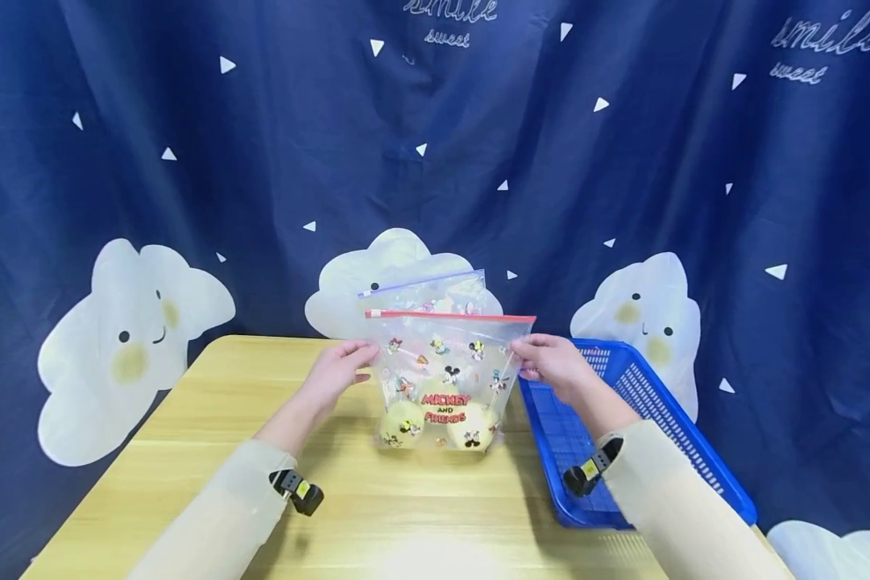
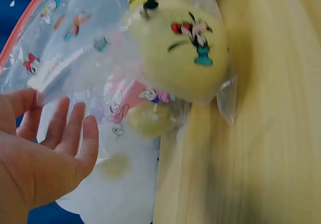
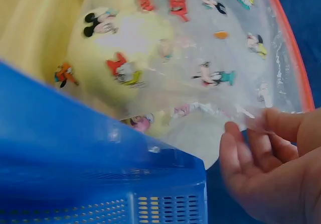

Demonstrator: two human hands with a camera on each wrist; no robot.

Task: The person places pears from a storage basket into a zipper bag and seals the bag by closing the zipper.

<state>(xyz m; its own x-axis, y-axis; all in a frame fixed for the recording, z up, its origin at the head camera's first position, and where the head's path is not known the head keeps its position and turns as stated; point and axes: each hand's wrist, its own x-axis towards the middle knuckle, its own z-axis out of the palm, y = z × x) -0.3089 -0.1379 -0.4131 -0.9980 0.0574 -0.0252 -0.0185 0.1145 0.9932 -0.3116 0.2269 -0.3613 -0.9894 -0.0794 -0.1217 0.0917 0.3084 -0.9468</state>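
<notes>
A clear slider bag (image 1: 449,346) with a red zip and "Mickey and Friends" cartoon prints stands upright on the table. Inside it, low down, lie pale yellow-green round fruits (image 2: 185,43), seen through the plastic. My left hand (image 1: 339,369) pinches the bag's upper left edge between thumb and fingers. On the opposite side, my right hand (image 1: 557,364) pinches the upper right edge. The red slider (image 1: 374,313) sits at the left end of the zip. Right behind stands a second clear bag (image 1: 435,292) with a purple zip, mostly hidden; a yellowish round thing shows in it.
A blue plastic basket (image 1: 641,383) with slotted walls stands at the table's right side, partly under my right forearm. The wooden table (image 1: 188,403) reaches back to a dark blue curtain (image 1: 275,161) with cloud prints. Both wrists wear small black cameras.
</notes>
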